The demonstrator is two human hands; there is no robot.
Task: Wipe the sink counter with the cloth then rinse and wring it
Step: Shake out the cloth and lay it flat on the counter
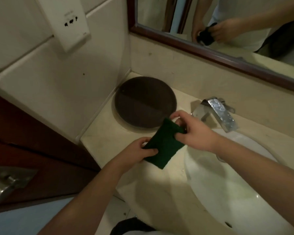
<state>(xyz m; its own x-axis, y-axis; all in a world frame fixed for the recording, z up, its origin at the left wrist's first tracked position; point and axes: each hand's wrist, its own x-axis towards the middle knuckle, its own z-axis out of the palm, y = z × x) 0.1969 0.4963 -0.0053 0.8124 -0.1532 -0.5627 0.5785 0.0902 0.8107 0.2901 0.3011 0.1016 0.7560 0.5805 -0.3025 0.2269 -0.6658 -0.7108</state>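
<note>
A dark green cloth [165,143], flat and rectangular, is held above the cream sink counter [102,143], just left of the white basin [210,180]. My left hand [141,152] pinches its near left edge with thumb on top. My right hand [192,131] grips its far right end, fingers curled around it. Both hands hold it stretched between them. A chrome tap [219,112] stands behind the basin, right of my right hand; no water is visible running from it.
A round dark brown tray [143,102] lies on the counter's back left corner. A mirror with a dark wood frame [210,53] hangs behind. Tiled wall with a white socket plate [66,22] is on the left. A wooden door and metal handle [5,184] sit lower left.
</note>
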